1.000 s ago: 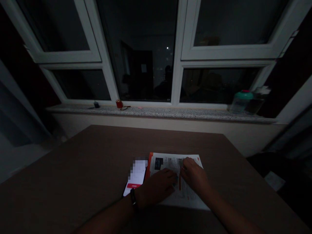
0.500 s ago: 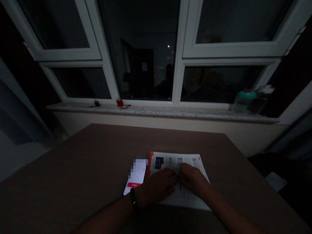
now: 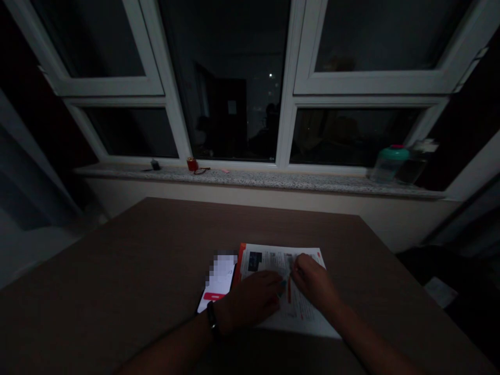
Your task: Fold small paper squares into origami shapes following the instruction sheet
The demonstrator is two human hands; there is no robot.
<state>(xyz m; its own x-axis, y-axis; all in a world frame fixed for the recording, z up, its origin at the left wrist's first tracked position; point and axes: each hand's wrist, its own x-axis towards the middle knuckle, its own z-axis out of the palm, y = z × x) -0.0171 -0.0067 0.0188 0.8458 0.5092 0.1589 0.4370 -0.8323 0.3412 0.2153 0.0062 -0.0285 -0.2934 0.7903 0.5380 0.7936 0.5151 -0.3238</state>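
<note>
A printed booklet (image 3: 304, 312) with an orange left edge lies on the brown table (image 3: 172, 234). My left hand (image 3: 255, 297), with a dark band on the wrist, rests over its left half; its fingers are bent round something small and bluish-green that I cannot make out. Over the right half, my right hand (image 3: 312, 278) is closed, its fingertips pinched on something too small and dark to name. Between the hands a narrow red-orange strip shows on the page. Left of the booklet lies a lit phone (image 3: 221, 281), partly beside my left wrist.
Behind the table runs a speckled window sill (image 3: 250, 178). On it stand a small red container (image 3: 191, 164), a small dark item (image 3: 155, 165) and, at the right, a clear jug with a teal lid (image 3: 391, 161) beside another clear container (image 3: 416, 162).
My right hand has moved slightly up and right, away from my left hand. More of the red-orange strip and a bluish-green bit at my left fingertips now show.
</note>
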